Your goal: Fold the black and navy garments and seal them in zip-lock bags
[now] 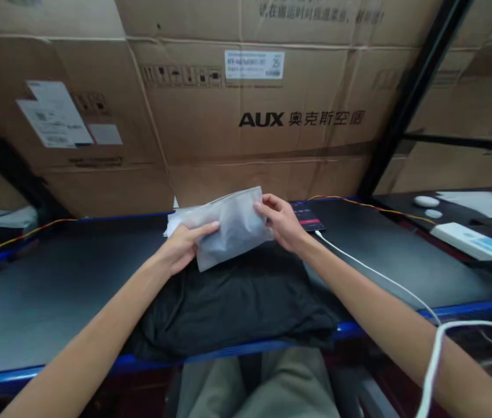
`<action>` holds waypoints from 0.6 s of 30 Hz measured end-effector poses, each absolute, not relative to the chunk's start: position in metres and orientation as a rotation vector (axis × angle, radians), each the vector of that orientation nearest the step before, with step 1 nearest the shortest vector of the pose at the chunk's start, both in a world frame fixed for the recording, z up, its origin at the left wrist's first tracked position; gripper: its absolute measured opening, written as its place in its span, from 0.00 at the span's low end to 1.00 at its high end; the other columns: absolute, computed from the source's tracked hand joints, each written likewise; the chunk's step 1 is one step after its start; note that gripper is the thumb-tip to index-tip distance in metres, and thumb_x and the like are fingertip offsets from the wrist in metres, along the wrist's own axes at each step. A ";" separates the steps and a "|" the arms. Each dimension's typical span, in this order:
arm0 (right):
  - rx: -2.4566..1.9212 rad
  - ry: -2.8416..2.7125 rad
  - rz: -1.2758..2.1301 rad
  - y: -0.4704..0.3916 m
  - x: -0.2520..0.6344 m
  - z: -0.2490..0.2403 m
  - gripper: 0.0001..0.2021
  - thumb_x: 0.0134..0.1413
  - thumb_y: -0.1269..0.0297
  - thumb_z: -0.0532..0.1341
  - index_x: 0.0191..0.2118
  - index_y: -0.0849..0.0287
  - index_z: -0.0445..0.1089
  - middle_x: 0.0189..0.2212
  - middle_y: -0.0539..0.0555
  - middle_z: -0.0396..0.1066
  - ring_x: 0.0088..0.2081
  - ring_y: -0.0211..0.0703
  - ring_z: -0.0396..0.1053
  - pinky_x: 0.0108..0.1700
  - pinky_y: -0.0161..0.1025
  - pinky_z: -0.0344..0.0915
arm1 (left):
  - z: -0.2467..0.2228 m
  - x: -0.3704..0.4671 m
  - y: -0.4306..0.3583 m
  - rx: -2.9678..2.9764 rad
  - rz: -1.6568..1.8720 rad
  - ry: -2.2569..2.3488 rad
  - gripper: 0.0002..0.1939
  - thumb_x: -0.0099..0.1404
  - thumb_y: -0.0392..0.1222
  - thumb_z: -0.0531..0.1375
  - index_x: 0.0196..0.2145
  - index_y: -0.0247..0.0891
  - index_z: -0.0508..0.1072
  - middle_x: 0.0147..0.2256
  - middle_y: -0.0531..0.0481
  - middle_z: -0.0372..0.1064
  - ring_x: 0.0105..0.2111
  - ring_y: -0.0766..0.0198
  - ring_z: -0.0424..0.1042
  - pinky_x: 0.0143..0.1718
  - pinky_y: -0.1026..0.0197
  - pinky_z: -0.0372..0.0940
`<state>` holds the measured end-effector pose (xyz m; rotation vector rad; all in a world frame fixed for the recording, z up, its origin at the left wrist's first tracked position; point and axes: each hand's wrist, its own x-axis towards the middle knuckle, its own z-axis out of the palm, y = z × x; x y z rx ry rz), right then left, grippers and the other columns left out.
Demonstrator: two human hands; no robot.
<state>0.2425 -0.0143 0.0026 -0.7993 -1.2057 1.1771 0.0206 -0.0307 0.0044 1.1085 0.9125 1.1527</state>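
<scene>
A frosted, translucent plastic bag [237, 226] is held up between my two hands, tilted with its right end higher. My left hand [182, 247] grips its left side, thumb lying across the front. At the upper right corner, my right hand [280, 220] pinches the edge between thumb and fingers. What the bag contains, if anything, I cannot make out. Beneath it a black cloth [241, 307] lies spread over the front of the dark shelf surface [75, 278]. Some white sheets or bags [176, 220] show behind my left hand.
A large cardboard box [272, 139] marked AUX stands behind the shelf. Dark posts [411, 98] rise at both sides. Behind my right hand lies a dark flat device or box [309, 217], with a white cable [372, 270] running right. A white power strip-like object [467, 239] sits farther right.
</scene>
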 end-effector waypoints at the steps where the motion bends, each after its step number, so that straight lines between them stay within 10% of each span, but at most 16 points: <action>1: -0.789 -1.283 1.192 -0.016 0.243 0.003 0.16 0.39 0.55 0.73 0.34 0.57 0.73 0.32 0.48 0.75 0.33 0.39 0.70 0.33 0.34 0.66 | 0.004 0.021 -0.031 1.114 1.161 0.935 0.19 0.48 0.39 0.75 0.39 0.37 0.81 0.40 0.45 0.81 0.35 0.58 0.79 0.36 0.62 0.73; 5: -0.775 -1.568 1.417 -0.017 0.253 0.005 0.20 0.41 0.55 0.74 0.42 0.59 0.78 0.39 0.53 0.79 0.39 0.45 0.74 0.41 0.39 0.69 | 0.006 0.019 -0.032 1.216 1.196 0.967 0.20 0.46 0.44 0.76 0.38 0.37 0.83 0.41 0.44 0.81 0.37 0.56 0.79 0.36 0.62 0.73; 12: -0.871 -1.634 1.102 -0.010 0.260 0.007 0.18 0.40 0.52 0.73 0.28 0.64 0.78 0.22 0.48 0.71 0.26 0.37 0.65 0.29 0.34 0.57 | 0.014 0.016 -0.030 1.317 1.291 0.959 0.20 0.43 0.46 0.77 0.34 0.34 0.84 0.38 0.42 0.81 0.37 0.57 0.78 0.36 0.64 0.71; 18: -0.892 -1.562 1.369 -0.016 0.256 0.002 0.23 0.38 0.52 0.75 0.41 0.59 0.79 0.35 0.52 0.77 0.33 0.39 0.70 0.29 0.32 0.62 | 0.015 0.017 -0.030 1.138 1.394 1.044 0.21 0.39 0.44 0.78 0.31 0.33 0.82 0.31 0.46 0.80 0.29 0.60 0.76 0.27 0.65 0.70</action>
